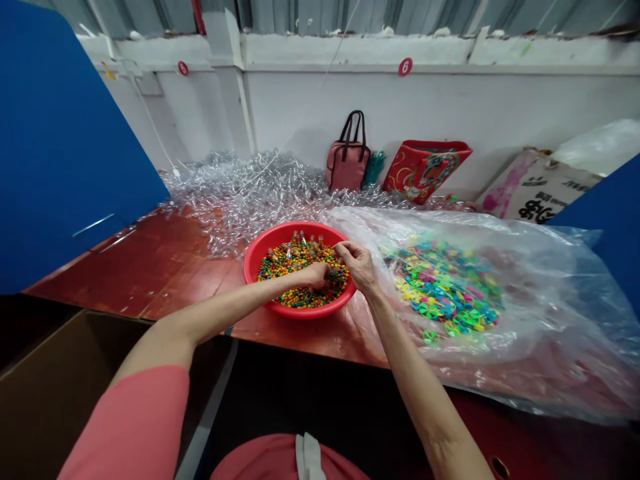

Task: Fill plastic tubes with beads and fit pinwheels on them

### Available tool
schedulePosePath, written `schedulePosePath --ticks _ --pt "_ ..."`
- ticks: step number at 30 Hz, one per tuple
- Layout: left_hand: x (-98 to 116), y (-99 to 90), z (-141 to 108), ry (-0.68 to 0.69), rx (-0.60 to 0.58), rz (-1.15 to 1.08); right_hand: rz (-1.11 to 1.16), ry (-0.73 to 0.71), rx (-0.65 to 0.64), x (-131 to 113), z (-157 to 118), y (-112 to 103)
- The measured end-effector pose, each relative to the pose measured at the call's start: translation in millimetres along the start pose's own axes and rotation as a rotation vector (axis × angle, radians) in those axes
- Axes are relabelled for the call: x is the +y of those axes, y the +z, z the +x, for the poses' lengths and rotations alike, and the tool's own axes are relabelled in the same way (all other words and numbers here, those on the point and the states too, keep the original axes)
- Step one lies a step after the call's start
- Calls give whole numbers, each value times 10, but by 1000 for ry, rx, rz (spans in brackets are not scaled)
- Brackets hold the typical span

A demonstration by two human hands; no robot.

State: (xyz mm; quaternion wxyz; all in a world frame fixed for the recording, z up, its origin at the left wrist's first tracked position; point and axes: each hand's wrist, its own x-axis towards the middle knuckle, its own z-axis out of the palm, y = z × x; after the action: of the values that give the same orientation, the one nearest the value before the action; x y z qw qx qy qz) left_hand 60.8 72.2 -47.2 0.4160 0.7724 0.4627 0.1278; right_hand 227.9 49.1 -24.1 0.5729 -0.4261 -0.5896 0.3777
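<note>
A red basin (253, 267) holds many small round beads (285, 270) in yellow, orange, green and blue. Several clear tubes (301, 241) stick up from the beads near the back. My left hand (315, 275) reaches down into the beads right of the basin's middle, its fingertips hidden. Over the basin's right rim is my right hand (356, 261), thumb and fingers pinched together; whatever they hold is too small to make out.
Clear plastic pieces (250, 187) are heaped behind the basin. Colourful plastic wheels (440, 287) lie on a clear sheet (530, 313) to the right. A pink bag (347, 163) and red bag (425, 170) stand by the wall. Blue panels (70, 147) flank the table (175, 267).
</note>
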Motion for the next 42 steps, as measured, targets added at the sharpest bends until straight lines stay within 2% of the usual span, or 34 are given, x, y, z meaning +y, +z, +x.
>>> schedulePosePath --ticks 4,8,11,15,20,24,27,30,32,34,36,39,42 --pt "82 13 136 13 -39 -270 27 0 30 11 0 4" --pt "50 -102 -6 55 -20 -677 102 -4 108 62 20 4" --pt "7 -150 -153 64 -5 -969 126 -5 86 81 31 -5" --pt "-27 -140 -250 61 34 -950 50 -4 0 33 20 -10" --pt "-23 -107 -234 107 57 -938 -77 -42 -142 -57 1 -8" --pt "19 -109 -242 122 24 -966 -101 -12 -141 -80 1 -5" --pt "29 -124 -257 112 16 -995 -95 -3 -193 -76 -10 11" --pt "-4 -181 -284 78 52 -1009 -96 -35 -125 -48 -10 15" --pt "-39 -266 -331 38 64 -1004 -153 -92 -48 -14 20 1" --pt "-72 -393 -409 6 81 -1000 -281 -159 -52 33 75 -18" --pt "-95 -551 -512 3 122 -1014 -440 -199 -134 93 141 -36" --pt "-118 -802 -693 15 172 -1002 -631 -179 -286 184 209 -49" --pt "-141 -1001 -879 13 155 -822 -692 -186 -310 220 214 -48"
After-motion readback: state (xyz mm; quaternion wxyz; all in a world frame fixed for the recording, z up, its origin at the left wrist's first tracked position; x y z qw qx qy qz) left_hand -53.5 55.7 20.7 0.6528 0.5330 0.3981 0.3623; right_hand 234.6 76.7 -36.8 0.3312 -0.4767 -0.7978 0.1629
